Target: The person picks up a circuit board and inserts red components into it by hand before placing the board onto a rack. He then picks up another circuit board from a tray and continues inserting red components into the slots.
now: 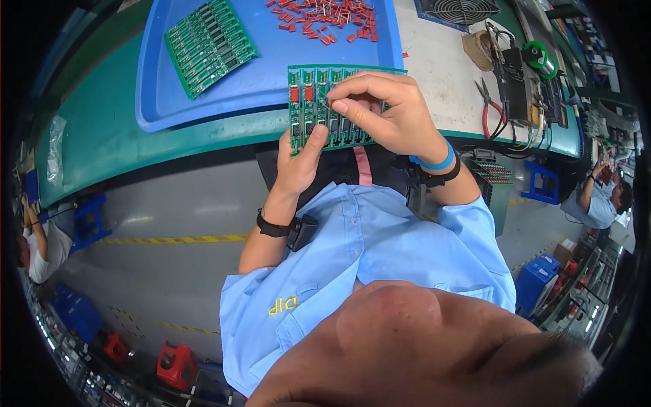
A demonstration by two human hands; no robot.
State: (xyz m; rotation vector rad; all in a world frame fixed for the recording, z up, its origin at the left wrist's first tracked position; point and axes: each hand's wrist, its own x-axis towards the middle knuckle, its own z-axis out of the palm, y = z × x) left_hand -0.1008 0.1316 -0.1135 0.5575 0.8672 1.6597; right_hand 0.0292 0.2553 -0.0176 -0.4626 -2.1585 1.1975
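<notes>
Over the near edge of the bench (88, 149), 1 green circuit board (346, 133) is gripped at its lower left by the left hand (296, 169). The right hand (393, 115) hides its upper right, thumb and forefinger pressed together; I cannot tell on what. 2 red components (293, 93) show. Beyond, 1 blue tray (268, 74) holds 1 second panel (210, 47). Rightward: 1 pair of pliers (486, 100), 1 spool (540, 59).

This looks like an electronics assembly workshop: green rectangular printed circuit boards (210, 47) and small red block-shaped components (329, 19) in a shallow blue plastic tray (145, 85), a green-flanged spool of silvery wire (541, 58), red-handled metal pliers (485, 121), yellow-and-dark striped floor tape (176, 239).
</notes>
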